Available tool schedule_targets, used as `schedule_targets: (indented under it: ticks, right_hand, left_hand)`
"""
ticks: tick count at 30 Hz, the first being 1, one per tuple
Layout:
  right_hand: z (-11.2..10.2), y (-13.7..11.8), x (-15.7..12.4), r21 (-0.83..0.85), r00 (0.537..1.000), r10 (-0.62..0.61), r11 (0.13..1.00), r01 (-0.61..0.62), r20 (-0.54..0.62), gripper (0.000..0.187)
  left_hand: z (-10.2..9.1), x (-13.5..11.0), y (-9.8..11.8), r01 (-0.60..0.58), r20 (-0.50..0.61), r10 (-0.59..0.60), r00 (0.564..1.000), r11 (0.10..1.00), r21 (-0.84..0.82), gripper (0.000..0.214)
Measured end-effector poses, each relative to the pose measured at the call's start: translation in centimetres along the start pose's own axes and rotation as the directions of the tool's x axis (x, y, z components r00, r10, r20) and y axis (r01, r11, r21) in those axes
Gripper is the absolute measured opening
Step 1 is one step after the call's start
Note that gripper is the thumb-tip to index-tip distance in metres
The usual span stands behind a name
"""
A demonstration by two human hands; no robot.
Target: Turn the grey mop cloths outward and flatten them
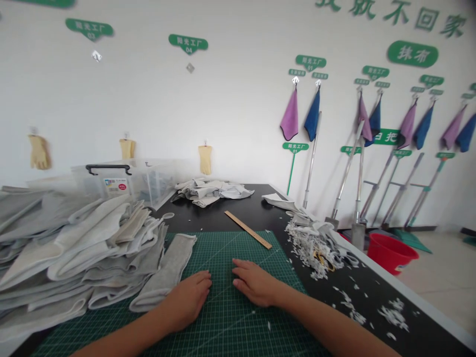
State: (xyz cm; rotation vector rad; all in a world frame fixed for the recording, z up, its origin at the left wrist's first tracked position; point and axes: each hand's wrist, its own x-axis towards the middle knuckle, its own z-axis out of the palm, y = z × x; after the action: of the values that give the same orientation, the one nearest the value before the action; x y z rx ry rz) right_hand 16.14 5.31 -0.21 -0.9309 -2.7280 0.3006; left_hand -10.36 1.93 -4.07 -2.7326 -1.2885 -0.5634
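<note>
My left hand (190, 298) rests on the green cutting mat (238, 327), fingers stretched forward and holding nothing. Beside it, on the left, lies a folded strip of grey fabric (167, 272). Across a small gap, my right hand (256, 283) is also on or just over the mat, its fingers apart and nothing in them. A wooden ruler (248, 229) lies slantwise over the mat's far edge. To the left, a tall pile of grey fabric pieces (96, 243) covers part of the mat.
Fabric scraps (211, 191) lie at the table's far end, near a clear plastic box (159, 183). On the right are shredded trimmings (305, 248) with yellow-handled scissors (323, 259) partly buried. A red bucket (390, 253) and mops (344, 173) stand beyond the table edge.
</note>
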Motion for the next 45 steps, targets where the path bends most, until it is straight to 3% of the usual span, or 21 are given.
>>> schedule_targets:
  ticks: [5, 9, 13, 19, 45]
  right_hand:
    - [-1.9, 5.5, 3.3, -0.223, 0.956, 0.273, 0.93, -0.291, -0.108, 0.037]
    - [-2.8, 9.9, 4.6, -0.244, 0.849, 0.492, 0.814, -0.527, -0.193, 0.034]
    - [-1.9, 12.1, 4.4, -0.231, 0.746, 0.631, 0.709, -0.666, -0.213, 0.031]
    - [-0.6, 12.8, 4.1, -0.216, 0.703, 0.66, 0.67, -0.711, -0.265, 0.034]
    - [1.0, 13.9, 3.4, -0.137, 0.662, 0.647, 0.668, -0.731, -0.378, 0.029]
  left_hand:
    - [-0.1, -0.1, 0.0, 0.023, 0.004, -0.023, 1.0, 0.999, -0.047, 0.029]
    - [-0.3, -0.1, -0.1, 0.019, 0.008, -0.018, 1.0, 0.998, -0.065, 0.028]
    - [-0.7, 0.0, -0.1, 0.015, 0.002, -0.015, 1.0, 0.996, -0.087, 0.027]
    - [-0.8, 0.0, -0.1, 0.011, -0.006, -0.011, 1.0, 0.996, -0.091, 0.027]
    - [-0.9, 0.0, 0.0, 0.019, 0.014, -0.018, 1.0, 0.996, -0.085, 0.027]
